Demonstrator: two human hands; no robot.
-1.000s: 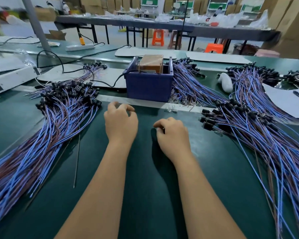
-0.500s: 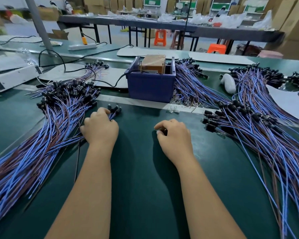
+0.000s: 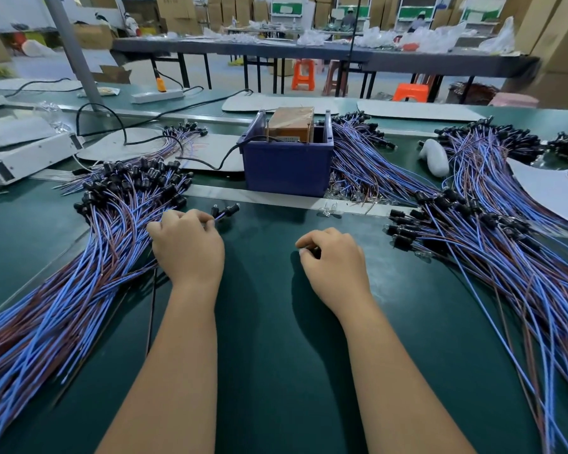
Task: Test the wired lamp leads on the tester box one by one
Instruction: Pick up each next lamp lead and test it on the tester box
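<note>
Blue-and-brown lamp leads (image 3: 63,290) with black sockets — dark green table (image 3: 269,339), purple tester box (image 3: 287,167).

No text, label, brand or number can be read anywhere in this view. The tester box (image 3: 287,165), beyond the left hand (image 3: 187,247) and right hand (image 3: 333,263), carries a pale strip on the block inside it (its print is too small and blurred to make out). The cardboard cartons (image 3: 177,11) far behind the hands bear faint dark marks, and the green panels (image 3: 286,8) among them show pale shapes, none legible.
</note>
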